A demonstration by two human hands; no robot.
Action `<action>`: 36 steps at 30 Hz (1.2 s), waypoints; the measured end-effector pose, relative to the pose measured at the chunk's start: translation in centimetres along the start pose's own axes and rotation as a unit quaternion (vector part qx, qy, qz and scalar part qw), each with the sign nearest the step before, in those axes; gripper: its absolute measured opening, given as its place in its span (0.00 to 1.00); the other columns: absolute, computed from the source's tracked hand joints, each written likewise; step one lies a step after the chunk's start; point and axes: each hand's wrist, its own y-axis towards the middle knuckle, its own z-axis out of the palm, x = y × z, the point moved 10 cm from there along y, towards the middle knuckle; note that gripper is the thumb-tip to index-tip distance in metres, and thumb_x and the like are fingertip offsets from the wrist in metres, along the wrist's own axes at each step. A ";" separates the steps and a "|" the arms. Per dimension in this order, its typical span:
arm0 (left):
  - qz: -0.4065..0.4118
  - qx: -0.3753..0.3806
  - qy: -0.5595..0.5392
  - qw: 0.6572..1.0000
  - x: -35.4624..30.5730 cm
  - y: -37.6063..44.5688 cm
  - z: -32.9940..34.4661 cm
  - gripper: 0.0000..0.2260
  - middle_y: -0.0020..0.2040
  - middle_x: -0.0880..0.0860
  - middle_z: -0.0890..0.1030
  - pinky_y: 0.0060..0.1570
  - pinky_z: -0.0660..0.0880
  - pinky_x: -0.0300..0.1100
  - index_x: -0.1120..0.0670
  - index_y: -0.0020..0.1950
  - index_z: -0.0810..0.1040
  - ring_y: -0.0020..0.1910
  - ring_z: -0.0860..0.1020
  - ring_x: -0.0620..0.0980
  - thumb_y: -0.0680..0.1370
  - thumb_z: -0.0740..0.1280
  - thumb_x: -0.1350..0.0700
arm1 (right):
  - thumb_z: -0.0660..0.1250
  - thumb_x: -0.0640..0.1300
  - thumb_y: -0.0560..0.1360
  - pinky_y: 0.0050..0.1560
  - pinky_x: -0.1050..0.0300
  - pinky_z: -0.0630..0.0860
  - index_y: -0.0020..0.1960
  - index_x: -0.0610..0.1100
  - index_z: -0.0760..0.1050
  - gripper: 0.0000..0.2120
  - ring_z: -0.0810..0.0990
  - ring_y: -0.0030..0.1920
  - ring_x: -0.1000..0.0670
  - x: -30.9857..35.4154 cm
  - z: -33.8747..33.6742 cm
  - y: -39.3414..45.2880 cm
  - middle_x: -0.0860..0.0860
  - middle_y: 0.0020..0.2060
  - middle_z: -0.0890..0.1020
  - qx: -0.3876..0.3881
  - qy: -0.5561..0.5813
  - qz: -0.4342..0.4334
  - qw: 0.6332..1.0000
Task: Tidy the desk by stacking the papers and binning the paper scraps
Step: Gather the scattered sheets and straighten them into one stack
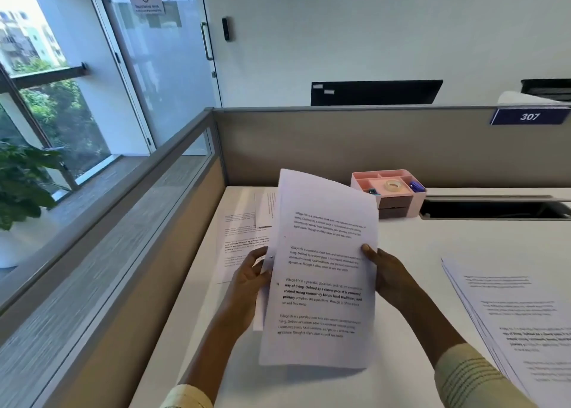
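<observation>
Gripping opposite edges, left hand and right hand hold the sheets above the desk, likely for squaring.

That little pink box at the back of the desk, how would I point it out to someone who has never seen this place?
Start at the grey partition wall behind the white desk. Right against its foot, beside the dark cable slot, stands the pink organiser. It is the only coloured thing among white printed sheets, with open compartments on top, one holding a roll of clear tape.
</observation>
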 end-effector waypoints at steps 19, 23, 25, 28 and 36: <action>0.123 -0.156 0.118 0.973 -1.7 0.8 -2.5 0.03 0.43 0.47 0.82 0.42 0.73 0.42 0.46 0.45 0.75 0.41 0.79 0.45 0.78 0.67 0.54 | 0.78 0.41 0.64 0.56 0.44 0.77 0.51 0.47 0.81 0.16 0.82 0.51 0.44 6.3 4.4 -2.0 0.50 0.48 0.85 0.001 -0.124 -0.164 0.979; 0.133 -0.141 0.151 0.969 -1.4 0.7 -1.5 0.08 0.48 0.45 0.82 0.42 0.74 0.32 0.48 0.50 0.76 0.41 0.78 0.35 0.81 0.61 0.61 | 0.75 0.48 0.63 0.55 0.43 0.77 0.49 0.47 0.82 0.16 0.82 0.50 0.41 5.3 4.1 -1.9 0.46 0.49 0.85 -0.025 -0.126 -0.147 0.981; 0.159 -0.147 0.170 0.961 -2.5 0.6 -1.5 0.08 0.49 0.44 0.81 0.42 0.73 0.29 0.50 0.53 0.76 0.42 0.78 0.33 0.81 0.60 0.62 | 0.75 0.49 0.63 0.52 0.46 0.77 0.48 0.47 0.82 0.15 0.82 0.48 0.44 6.2 4.2 -1.9 0.46 0.49 0.85 -0.026 -0.124 -0.153 0.980; 0.150 -0.144 0.182 0.961 -2.0 1.0 -1.7 0.08 0.50 0.43 0.80 0.44 0.74 0.33 0.50 0.55 0.74 0.46 0.79 0.37 0.82 0.59 0.61 | 0.76 0.48 0.62 0.50 0.52 0.77 0.50 0.50 0.81 0.16 0.82 0.49 0.47 6.4 4.2 -1.4 0.48 0.50 0.84 -0.009 -0.143 -0.157 0.977; 0.081 -0.174 0.244 0.951 1.1 1.1 -2.2 0.06 0.45 0.47 0.78 0.37 0.72 0.31 0.55 0.51 0.72 0.44 0.75 0.43 0.81 0.57 0.63 | 0.75 0.39 0.67 0.49 0.54 0.78 0.52 0.40 0.81 0.14 0.82 0.45 0.47 3.6 3.1 -0.6 0.44 0.48 0.84 -0.030 -0.157 -0.126 0.979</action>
